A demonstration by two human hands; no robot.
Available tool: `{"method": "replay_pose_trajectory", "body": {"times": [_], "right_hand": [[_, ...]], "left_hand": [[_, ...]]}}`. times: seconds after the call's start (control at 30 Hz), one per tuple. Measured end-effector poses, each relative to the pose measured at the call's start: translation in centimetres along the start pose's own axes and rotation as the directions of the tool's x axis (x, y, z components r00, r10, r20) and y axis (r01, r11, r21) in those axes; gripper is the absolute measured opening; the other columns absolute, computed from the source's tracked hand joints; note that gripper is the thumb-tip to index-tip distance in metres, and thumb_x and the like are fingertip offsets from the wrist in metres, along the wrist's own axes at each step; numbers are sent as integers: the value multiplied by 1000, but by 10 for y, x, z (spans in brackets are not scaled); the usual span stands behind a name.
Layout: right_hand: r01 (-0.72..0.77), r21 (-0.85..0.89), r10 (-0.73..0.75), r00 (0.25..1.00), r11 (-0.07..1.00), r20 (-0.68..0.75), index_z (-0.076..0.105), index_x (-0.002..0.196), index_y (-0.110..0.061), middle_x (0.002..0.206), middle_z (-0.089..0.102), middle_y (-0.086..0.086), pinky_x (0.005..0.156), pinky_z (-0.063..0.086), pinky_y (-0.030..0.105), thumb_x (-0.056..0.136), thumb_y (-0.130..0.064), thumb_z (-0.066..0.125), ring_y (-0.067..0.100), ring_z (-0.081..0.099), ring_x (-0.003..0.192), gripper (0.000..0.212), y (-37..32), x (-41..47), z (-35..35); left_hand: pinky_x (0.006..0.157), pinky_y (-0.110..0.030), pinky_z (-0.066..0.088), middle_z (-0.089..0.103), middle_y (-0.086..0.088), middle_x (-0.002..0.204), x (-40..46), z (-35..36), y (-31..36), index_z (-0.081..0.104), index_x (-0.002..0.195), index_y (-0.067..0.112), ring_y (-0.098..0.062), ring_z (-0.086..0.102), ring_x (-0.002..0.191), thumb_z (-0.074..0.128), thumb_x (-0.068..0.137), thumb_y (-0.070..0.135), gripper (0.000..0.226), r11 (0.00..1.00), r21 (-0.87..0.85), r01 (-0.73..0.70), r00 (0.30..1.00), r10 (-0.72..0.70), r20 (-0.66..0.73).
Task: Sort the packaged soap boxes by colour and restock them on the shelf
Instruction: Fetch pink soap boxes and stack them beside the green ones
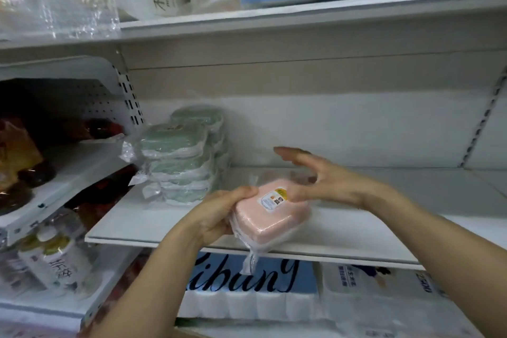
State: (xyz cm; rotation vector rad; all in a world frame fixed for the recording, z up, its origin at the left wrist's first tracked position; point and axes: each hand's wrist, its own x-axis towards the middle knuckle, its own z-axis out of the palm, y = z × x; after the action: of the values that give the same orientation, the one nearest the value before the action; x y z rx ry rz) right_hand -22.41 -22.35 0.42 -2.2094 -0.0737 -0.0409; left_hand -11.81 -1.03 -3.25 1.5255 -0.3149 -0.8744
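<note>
My left hand [219, 214] grips the left end of a pink soap box [270, 217] wrapped in clear plastic, held just above the front of the white shelf [164, 225]. My right hand [310, 178] hovers over the box's far end with fingers spread, its thumb near the label. Two stacks of green soap boxes [181, 162] stand at the shelf's left, against the back. A second pink pack appears to lie on the shelf behind my right hand, mostly hidden and blurred.
The shelf stretches bare to the right [411, 195]. An upper shelf [301, 22] holds bagged goods and a blue box. Below are tissue packs [247, 291]. The neighbouring unit at left carries bottles [55, 261] and dark packets.
</note>
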Motion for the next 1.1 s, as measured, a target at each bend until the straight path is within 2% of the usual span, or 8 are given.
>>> {"method": "replay_pose_trajectory", "body": {"times": [0.1, 0.27, 0.43, 0.53, 0.67, 0.8, 0.97, 1.1], "right_hand": [[57, -412, 33, 977, 909, 208, 22, 146, -49, 136, 34, -17, 100, 30, 12, 59, -44, 87, 3, 35, 122, 109, 2, 0, 2], [23, -420, -69, 993, 907, -95, 36, 139, -40, 121, 47, -17, 87, 38, 10, 61, -40, 86, 5, 48, 110, 93, 14, 14, -17], [-217, -456, 68, 944, 863, -322, 30, 132, -46, 112, 43, -7, 87, 44, 34, 61, -47, 80, 16, 38, 109, 86, 32, 49, -37], [-175, -494, 90, 977, 852, -191, 33, 134, -43, 108, 42, -11, 81, 40, 29, 59, -47, 80, 14, 37, 106, 89, 48, 58, -27], [-160, -494, 70, 978, 854, -197, 33, 137, -43, 124, 34, -12, 90, 41, 27, 59, -47, 82, 11, 39, 112, 92, 62, 62, -20], [-88, -361, -5, 969, 928, -247, 37, 124, -35, 131, 22, -20, 94, 45, 24, 57, -41, 86, 6, 42, 114, 83, 68, 56, -14], [-102, -495, -133, 899, 863, -417, 52, 110, -29, 118, 38, -10, 81, 50, 34, 67, -38, 82, 11, 51, 105, 52, 80, 65, -1], [-100, -494, -135, 899, 864, -416, 51, 130, -24, 118, 46, -1, 83, 51, 35, 83, -29, 71, 18, 57, 100, 52, 79, 94, 14]], "left_hand": [[80, -39, 54, 70, -15, 102, 16, 11, 5, 67, 116, 7, -26, 66, 90, 75, 77, 36, 49, 986, -157, 60, 993, -43, 106], [64, -42, 59, 66, -21, 110, 41, 5, 6, 54, 119, 4, -33, 67, 85, 40, 98, 53, 56, 918, -395, 33, 999, -32, 8], [56, -39, 54, 61, -9, 80, 33, 11, -4, 55, 99, 9, -20, 58, 55, 37, 103, 45, 40, 978, 73, -193, 916, 206, -343], [66, -35, 49, 57, 12, 80, 39, 10, -33, 54, 87, 22, -5, 51, 69, 52, 96, 42, 22, 618, 688, -380, 663, 701, -263], [80, -28, 40, 47, 6, 112, 57, 15, -38, 47, 122, 25, -15, 46, 102, 62, 84, 42, 45, 73, 944, -321, 346, 937, 45], [101, -44, 41, 52, 3, 138, 84, 21, -32, 48, 134, 28, -22, 41, 129, 78, 64, 23, 77, -200, 965, -168, 430, 866, 255], [83, -39, 43, 63, -6, 110, 109, 16, -24, 64, 113, 16, -26, 50, 105, 57, 68, 5, 46, -195, 979, -63, 333, 920, 205], [66, -36, 50, 62, -12, 101, 126, 13, -12, 67, 111, 7, -29, 58, 87, 68, 61, 0, 50, -141, 989, 34, 474, 874, 108]]}}
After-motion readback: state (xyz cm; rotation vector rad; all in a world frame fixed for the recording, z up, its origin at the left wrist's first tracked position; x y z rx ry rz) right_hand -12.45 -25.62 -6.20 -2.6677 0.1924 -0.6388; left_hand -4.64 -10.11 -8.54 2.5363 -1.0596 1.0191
